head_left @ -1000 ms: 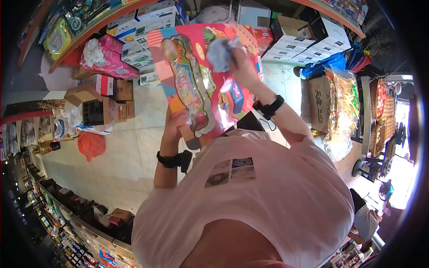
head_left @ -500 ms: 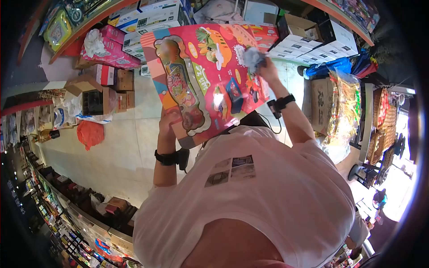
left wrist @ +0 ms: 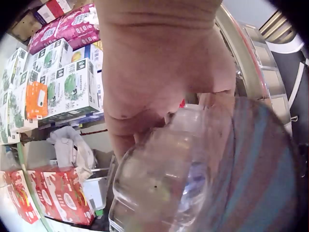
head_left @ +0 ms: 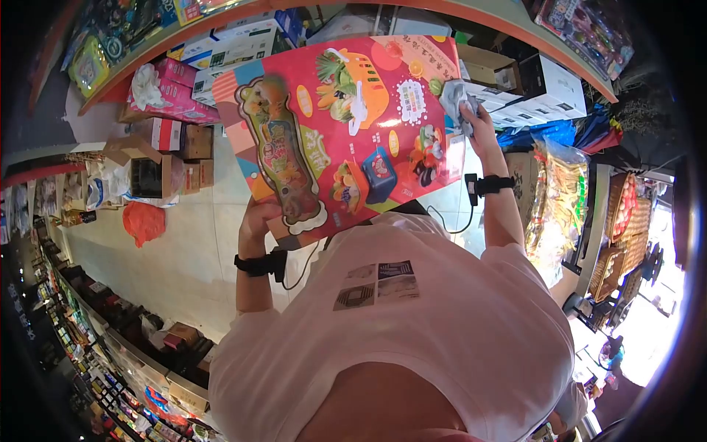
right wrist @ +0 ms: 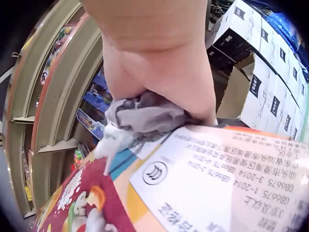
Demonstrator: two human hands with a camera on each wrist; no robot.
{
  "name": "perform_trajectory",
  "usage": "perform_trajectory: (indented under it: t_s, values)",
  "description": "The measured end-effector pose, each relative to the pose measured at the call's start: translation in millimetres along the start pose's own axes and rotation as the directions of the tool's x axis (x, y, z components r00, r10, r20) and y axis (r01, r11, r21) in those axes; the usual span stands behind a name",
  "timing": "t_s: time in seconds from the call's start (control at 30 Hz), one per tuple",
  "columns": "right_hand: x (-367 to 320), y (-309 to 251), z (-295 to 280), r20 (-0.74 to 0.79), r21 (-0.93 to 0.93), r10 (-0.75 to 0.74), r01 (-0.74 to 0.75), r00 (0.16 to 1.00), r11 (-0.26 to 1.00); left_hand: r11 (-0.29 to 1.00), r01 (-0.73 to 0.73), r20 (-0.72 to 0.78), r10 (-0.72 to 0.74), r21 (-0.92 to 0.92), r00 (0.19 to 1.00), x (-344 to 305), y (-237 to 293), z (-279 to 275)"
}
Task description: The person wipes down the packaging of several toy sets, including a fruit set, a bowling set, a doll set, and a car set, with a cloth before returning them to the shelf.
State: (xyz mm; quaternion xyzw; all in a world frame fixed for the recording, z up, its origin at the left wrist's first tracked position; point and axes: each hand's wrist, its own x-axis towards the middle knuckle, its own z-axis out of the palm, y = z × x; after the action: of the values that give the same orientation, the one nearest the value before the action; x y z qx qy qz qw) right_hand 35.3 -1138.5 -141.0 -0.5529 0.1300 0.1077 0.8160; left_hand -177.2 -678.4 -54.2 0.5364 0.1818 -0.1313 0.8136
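Note:
A large pink toy box (head_left: pixel 294 107) with a clear plastic window is held up before the chest in the head view. My left hand (head_left: pixel 259 218) grips its lower left corner; in the left wrist view the left hand (left wrist: pixel 164 63) is beside the clear plastic window (left wrist: pixel 159 183). A crumpled grey cloth (head_left: pixel 458 103) is bunched in my right hand (head_left: pixel 482 132) at the box's upper right edge. The right wrist view shows the right hand (right wrist: pixel 159 63) pressing the cloth (right wrist: pixel 145 116) against the box's edge, beside a white printed label (right wrist: pixel 193 179).
Shelves with an orange edge (head_left: pixel 324 6) run above the box. White cartons (head_left: pixel 552 88) stand at the upper right, pink packs (head_left: pixel 173 88) at the upper left. A red plastic bag (head_left: pixel 143 223) lies on the tiled floor at left; wrapped yellow goods (head_left: pixel 556 206) are at right.
My right hand has moved the cloth from the box's upper middle to its right edge. The box has shifted slightly left and turned flatter toward the head view, with my left hand still gripping it.

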Motion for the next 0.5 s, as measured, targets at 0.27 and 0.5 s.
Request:
perform_trajectory:
  t_s: [0.27, 0.5]
  values:
    - [19, -31, -36, -0.011, 0.164, 0.108, -0.105, 0.994, 0.981, 0.995, 0.009, -0.065, -0.015, -0.094, 0.998, 23, 6, 41]
    - [37, -43, -58, 0.06, 0.347, -0.057, 0.032, 0.997, 0.937, 0.955, -0.044, 0.153, 0.092, -0.292, 0.984, 56, -26, -28]
